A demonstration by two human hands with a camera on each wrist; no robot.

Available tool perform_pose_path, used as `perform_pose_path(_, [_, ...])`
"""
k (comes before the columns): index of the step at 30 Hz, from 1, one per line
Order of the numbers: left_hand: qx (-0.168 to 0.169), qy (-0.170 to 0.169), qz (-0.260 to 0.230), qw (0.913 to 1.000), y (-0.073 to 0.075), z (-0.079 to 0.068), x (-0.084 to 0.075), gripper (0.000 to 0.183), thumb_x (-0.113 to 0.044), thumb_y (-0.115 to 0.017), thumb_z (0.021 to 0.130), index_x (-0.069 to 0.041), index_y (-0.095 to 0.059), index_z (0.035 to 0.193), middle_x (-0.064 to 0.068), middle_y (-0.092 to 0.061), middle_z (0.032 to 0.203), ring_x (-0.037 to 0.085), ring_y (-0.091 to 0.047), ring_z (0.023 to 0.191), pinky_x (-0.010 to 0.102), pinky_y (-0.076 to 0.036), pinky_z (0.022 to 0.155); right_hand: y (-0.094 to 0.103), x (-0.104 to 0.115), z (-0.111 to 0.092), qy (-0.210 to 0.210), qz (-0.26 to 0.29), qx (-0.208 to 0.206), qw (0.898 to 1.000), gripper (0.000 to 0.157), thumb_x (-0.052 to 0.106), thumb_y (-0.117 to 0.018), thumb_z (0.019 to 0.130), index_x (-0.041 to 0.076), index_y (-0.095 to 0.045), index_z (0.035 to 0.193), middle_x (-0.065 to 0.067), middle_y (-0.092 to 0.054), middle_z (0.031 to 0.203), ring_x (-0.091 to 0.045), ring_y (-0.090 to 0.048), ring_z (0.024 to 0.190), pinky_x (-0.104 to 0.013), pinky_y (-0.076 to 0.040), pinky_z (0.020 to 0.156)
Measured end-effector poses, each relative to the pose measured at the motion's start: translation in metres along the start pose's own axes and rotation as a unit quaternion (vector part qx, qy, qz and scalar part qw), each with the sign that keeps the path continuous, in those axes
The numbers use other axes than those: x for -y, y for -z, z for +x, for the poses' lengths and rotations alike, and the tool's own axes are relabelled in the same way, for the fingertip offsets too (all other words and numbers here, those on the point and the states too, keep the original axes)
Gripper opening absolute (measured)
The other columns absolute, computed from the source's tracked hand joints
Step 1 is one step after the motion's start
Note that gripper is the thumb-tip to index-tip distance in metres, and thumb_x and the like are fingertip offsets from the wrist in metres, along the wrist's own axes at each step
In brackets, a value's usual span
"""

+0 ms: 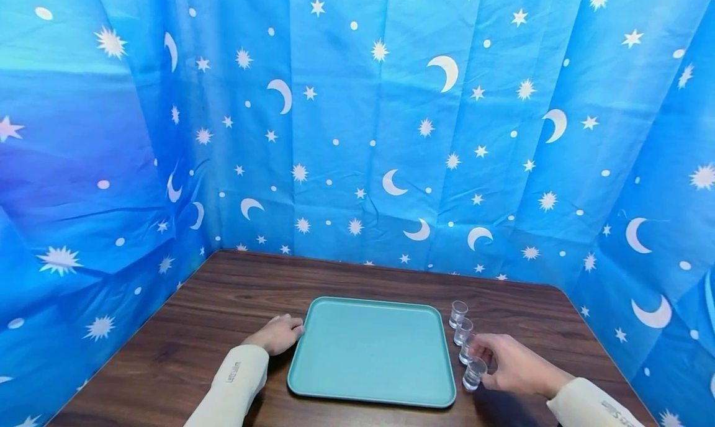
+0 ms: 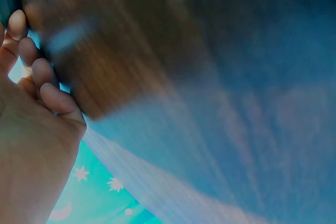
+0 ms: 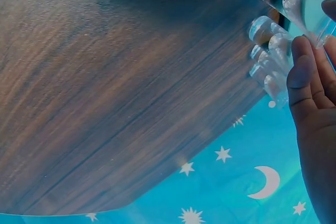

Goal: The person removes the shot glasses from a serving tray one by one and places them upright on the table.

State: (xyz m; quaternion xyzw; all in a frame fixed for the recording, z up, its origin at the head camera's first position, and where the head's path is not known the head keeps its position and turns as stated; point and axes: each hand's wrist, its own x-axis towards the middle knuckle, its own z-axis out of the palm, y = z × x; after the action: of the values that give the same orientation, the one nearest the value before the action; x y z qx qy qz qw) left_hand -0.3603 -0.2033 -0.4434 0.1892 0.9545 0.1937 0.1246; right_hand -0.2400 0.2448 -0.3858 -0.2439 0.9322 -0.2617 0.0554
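Note:
A teal rectangular tray [image 1: 373, 352] lies flat on the table, its surface bare. My left hand [image 1: 277, 334] rests at the tray's left edge with loosely bent fingers [image 2: 44, 72], fingertips right at the rim. To the right of the tray, several small clear shot glasses stand upright in a row running away from me. My right hand [image 1: 516, 363] is at the near end of this row. Its thumb and fingers [image 3: 302, 72] pinch the nearest shot glass [image 1: 473, 377] near its rim. Beyond it stand a partly covered glass [image 1: 465, 352], another glass [image 1: 463, 332] and the farthest one [image 1: 458, 314].
The dark wood-grain table [image 1: 251, 278] reaches back to a blue cloth [image 1: 346, 135] printed with white moons and stars. This cloth hangs behind the table and along both sides. Cream sleeves [image 1: 237, 377] cover both forearms.

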Motion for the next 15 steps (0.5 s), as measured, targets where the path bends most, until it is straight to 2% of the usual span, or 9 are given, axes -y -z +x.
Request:
perform_pose_path(5, [0.002,0.001,-0.003,1.0000,0.0002,0.0006,0.0020,0.024,-0.024,-0.037,0.093,-0.016,-0.047,0.072,0.005,-0.040,0.074,0.021,-0.037,0.073,0.038,-0.027,0.062,-0.0020,-0.0032,-0.0028,-0.014,0.005,0.002,1.000,0.028,0.005,-0.066,0.062,0.013,-0.055,0.087,0.007,-0.053,0.077,-0.009,-0.051,0.066,-0.026,-0.042,0.056])
perform_pose_path(11, [0.002,0.017,-0.008,0.9998,0.0006,0.0004,0.0062,0.022,-0.025,-0.038,0.092,-0.016,-0.051,0.077,0.004,-0.044,0.082,0.024,-0.042,0.085,0.040,-0.029,0.066,-0.0028,-0.0064,-0.0040,-0.018,0.006,-0.004,1.000,0.029,0.005,-0.066,0.063,0.012,-0.056,0.090,0.006,-0.054,0.079,-0.010,-0.051,0.067,-0.026,-0.043,0.057])
perform_pose_path(15, [0.010,0.040,-0.028,0.9988,0.0053,-0.0002,0.0071,0.025,-0.025,-0.039,0.092,-0.009,-0.057,0.100,0.011,-0.049,0.102,0.030,-0.043,0.098,0.044,-0.033,0.076,0.0011,-0.0049,-0.0033,-0.013,0.003,-0.007,1.000,0.031,0.008,-0.067,0.065,0.012,-0.057,0.094,0.005,-0.055,0.083,-0.010,-0.051,0.070,-0.027,-0.043,0.059])
